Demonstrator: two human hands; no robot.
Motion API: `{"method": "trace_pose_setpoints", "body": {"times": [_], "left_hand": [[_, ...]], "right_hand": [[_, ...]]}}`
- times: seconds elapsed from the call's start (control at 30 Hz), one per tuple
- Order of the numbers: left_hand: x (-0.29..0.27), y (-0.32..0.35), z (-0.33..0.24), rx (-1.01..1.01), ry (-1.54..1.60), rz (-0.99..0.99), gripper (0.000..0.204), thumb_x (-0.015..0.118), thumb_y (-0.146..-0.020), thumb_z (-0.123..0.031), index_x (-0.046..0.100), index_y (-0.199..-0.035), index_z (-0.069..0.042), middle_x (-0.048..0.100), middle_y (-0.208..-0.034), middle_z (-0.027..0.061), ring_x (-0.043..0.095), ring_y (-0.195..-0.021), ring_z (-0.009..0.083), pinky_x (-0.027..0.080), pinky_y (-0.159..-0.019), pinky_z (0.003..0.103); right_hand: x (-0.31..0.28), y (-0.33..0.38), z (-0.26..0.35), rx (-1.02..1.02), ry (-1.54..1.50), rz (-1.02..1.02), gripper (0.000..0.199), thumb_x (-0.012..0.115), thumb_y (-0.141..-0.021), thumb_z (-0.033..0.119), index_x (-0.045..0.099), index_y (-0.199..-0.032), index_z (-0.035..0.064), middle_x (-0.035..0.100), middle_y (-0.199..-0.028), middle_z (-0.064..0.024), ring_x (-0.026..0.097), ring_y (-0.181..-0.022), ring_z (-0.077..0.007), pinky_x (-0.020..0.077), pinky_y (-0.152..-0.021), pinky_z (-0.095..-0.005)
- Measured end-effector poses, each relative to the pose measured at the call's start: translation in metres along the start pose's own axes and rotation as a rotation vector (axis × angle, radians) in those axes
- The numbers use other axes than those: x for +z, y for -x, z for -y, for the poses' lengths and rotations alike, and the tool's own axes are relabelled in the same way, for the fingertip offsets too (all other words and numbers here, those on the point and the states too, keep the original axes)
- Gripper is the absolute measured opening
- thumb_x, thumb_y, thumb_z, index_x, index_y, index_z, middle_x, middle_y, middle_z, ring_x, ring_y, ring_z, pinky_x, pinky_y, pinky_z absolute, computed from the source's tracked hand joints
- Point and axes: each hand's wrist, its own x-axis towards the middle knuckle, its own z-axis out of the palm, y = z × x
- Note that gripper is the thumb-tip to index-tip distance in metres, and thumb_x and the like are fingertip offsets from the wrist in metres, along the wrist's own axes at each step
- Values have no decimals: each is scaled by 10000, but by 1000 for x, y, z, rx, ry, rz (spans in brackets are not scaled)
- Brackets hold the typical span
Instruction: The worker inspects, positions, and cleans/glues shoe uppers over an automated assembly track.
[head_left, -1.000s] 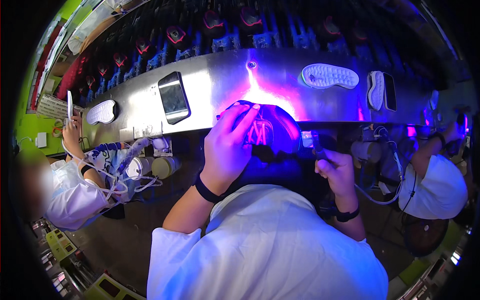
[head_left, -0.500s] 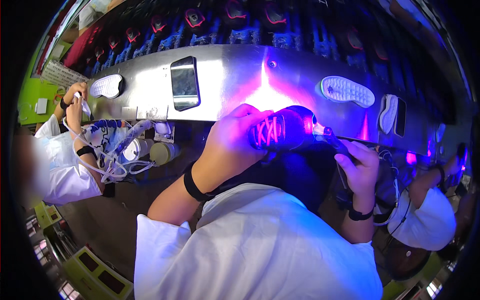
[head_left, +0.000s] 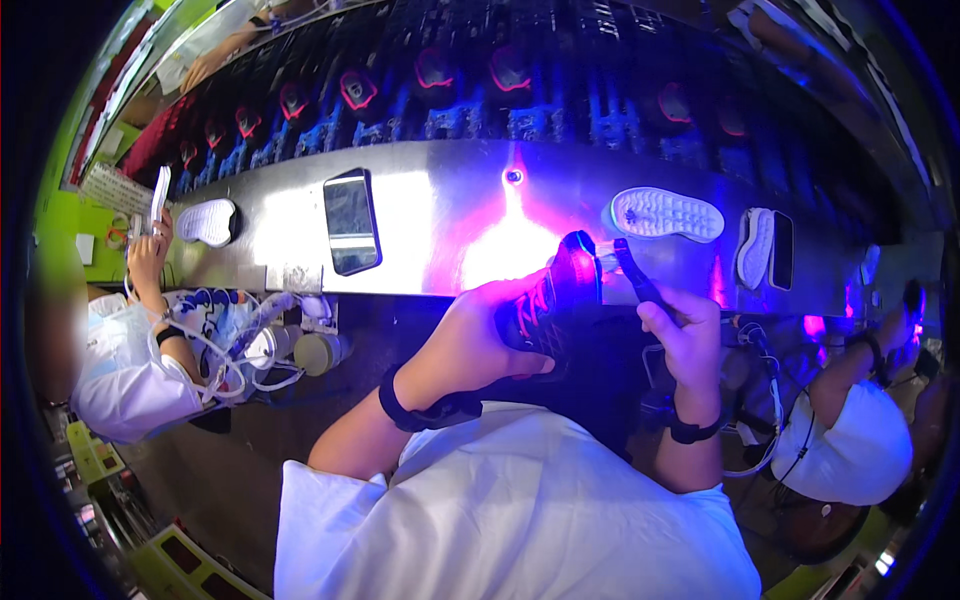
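A dark shoe upper (head_left: pixel 574 268) with pink-red laces is gripped by my left hand (head_left: pixel 462 340), its fingers wrapped around the heel end. The upper is turned on its side, toe pointing away from me, just off the bench's near edge. In my right hand (head_left: pixel 688 338) is a dark-handled brush (head_left: pixel 632 272), held between thumb and fingers. Its pale bristles lie at the lower rim of the upper near the toe; whether they touch is hard to tell in the violet glare. A white shoe sole (head_left: pixel 667 214) lies on the bench just beyond the brush.
The metal bench (head_left: pixel 420 270) bears a phone (head_left: pixel 352 222), a white sole (head_left: pixel 207 222) at left, and another sole (head_left: pixel 755 248) beside a dark phone (head_left: pixel 782 252) at right. Beyond runs a dark conveyor (head_left: pixel 560 118) with several shoe uppers. Co-workers sit on both sides.
My left hand has turned the upper from laces-up, toe right, to sideways with toe pointing away. The brush has come along its rim. The co-worker at left now holds up a white sole.
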Motion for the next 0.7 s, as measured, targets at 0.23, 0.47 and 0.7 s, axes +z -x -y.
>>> {"method": "trace_pose_setpoints", "body": {"times": [0.23,0.47,0.7], "left_hand": [[-8,13,-16,-146,200,95,786,867,-658,23,542,-1371,-35,689,-1064,34,653,-935,113,545,-841,292],[-11,22,-9,6,261,117,602,851,-710,-14,601,-1257,-26,700,-1004,18,664,-894,95,542,-830,272],[-10,28,-9,-142,502,147,537,835,-763,-47,597,-1241,13,693,-1087,50,660,-980,123,528,-902,294]], "right_hand": [[-1,0,17,-136,206,79,302,754,-857,82,708,-1135,-27,705,-899,-35,615,-823,-97,483,-765,-268],[5,14,13,-95,160,105,292,754,-852,59,709,-1127,-29,717,-948,-51,624,-851,-110,484,-779,-269],[23,25,-17,-33,4,91,300,756,-870,100,706,-1141,-20,687,-926,-16,601,-827,-93,478,-753,-251]]}}
